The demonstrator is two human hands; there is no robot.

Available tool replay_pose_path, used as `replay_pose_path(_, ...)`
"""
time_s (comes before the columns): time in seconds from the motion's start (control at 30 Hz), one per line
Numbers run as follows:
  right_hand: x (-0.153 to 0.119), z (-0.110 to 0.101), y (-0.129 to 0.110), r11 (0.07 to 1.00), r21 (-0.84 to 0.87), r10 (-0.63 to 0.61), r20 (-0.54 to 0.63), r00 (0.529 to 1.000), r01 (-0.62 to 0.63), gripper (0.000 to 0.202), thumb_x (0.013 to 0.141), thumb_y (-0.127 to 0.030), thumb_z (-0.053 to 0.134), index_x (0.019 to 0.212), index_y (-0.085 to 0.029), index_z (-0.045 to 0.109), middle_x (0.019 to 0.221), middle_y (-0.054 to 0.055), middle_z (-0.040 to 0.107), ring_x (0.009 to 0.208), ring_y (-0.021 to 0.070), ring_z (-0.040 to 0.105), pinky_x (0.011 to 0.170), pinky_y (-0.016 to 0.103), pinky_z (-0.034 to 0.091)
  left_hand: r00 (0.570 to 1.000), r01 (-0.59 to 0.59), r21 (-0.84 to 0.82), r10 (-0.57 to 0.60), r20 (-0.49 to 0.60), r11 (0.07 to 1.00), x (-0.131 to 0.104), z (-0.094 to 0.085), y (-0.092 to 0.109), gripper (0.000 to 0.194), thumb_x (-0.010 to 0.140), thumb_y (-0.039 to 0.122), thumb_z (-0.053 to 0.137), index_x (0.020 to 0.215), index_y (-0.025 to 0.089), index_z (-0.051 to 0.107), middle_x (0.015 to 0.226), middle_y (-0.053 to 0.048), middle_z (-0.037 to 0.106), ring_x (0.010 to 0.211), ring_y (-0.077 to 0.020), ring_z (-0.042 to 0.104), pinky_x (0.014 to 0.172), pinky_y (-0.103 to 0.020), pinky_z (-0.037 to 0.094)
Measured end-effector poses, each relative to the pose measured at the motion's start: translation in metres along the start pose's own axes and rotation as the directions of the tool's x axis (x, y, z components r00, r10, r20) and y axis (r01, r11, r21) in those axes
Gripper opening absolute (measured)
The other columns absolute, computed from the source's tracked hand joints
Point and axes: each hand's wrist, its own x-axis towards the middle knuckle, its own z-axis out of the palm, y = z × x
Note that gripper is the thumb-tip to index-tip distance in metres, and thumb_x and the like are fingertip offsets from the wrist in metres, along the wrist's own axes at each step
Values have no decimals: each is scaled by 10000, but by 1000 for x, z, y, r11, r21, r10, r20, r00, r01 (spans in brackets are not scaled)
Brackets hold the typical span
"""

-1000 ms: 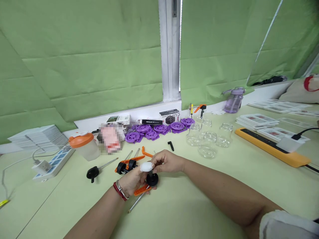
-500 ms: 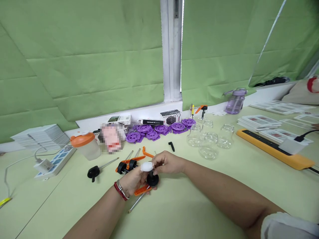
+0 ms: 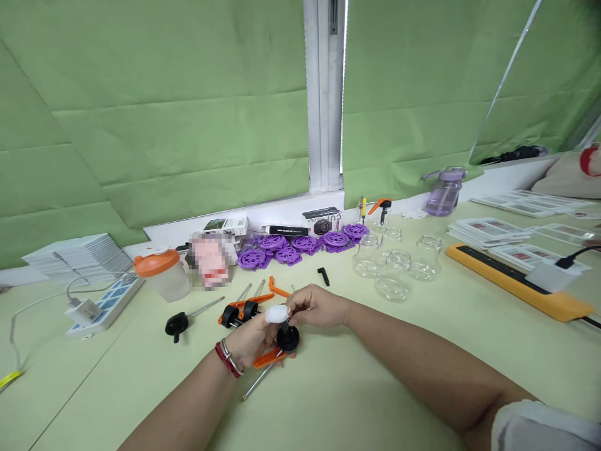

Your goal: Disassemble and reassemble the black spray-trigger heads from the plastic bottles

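My left hand [image 3: 256,339], with a white wrap on its thumb, is closed around a black part [image 3: 288,339] that has a round base, an orange handle [image 3: 267,358] and a metal rod [image 3: 258,382] slanting down to the left. At the top of that part, the fingertips of my right hand [image 3: 317,307] are pinched together; whatever they grip is too small to make out. Just behind my left hand lie black round pieces [image 3: 230,317] and orange handles. Farther back, a small black crank piece [image 3: 323,276] rests on the table.
Purple plastic parts [image 3: 287,254] lie by the wall. Several clear glass jars [image 3: 393,285] stand right of centre, near an orange power strip [image 3: 516,282]. To the left are an orange-lidded cup [image 3: 164,275], a white power strip [image 3: 110,304] and a black piece with a rod [image 3: 177,324].
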Motion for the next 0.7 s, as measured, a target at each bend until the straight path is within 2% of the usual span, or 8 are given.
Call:
replay_pose_path(0.2,0,-1,0,999,-50,8,-6,1000,-9,194,713,-262,679,843,-120,657,834,37,651,759,127,590,737,266,472,1000,-6,-11,5,-11,1000,0,1,0,458,642,590,549,810,165,526,691,-71,625,644,-254,627,447,-263,378)
replay_pose_path(0.53,0,-1,0,1000,-11,9,-1,1000,-9,243,693,-289,700,862,-116,670,849,44,652,794,142,601,774,287,463,998,7,-10,-7,-60,1000,0,2,0,397,638,564,569,659,178,482,596,-31,576,632,-244,629,443,-261,392)
replay_pose_path(0.7,0,-1,1,1000,-2,-3,-8,1000,3,243,695,-313,697,839,-118,674,845,43,657,774,136,597,768,285,465,998,27,7,-27,-57,1000,-1,2,0,450,602,613,561,588,177,450,655,-69,621,642,-239,620,445,-258,392)
